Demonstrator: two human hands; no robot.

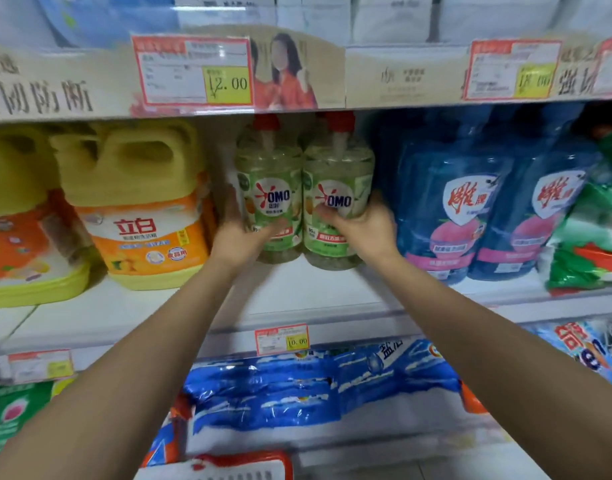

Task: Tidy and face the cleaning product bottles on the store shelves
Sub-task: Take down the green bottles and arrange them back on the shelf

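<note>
Open run: the bare front strip of the shelf (315, 296), ahead of the two OMO bottles (273, 199).
The bottles touch each other, so you have no way between them.
Left: a narrow gap to the yellow jug (134, 202); your left hand (240, 233) fills it.
Right: the blue pouch (446, 202) stands just beside; your right hand (361, 226) sits there.
Overhead: the upper shelf edge (401, 77) hangs close over the red caps (266, 121).

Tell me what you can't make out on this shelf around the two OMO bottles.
Head view only.
1. Lower labels of the left OMO bottle and right OMO bottle: covered by the left hand and right hand.
2. Right price tag: figures blurred.
3. Far-left yellow jug: cut off by the left edge.
4. Anything behind the bottles: hidden by them.
</note>
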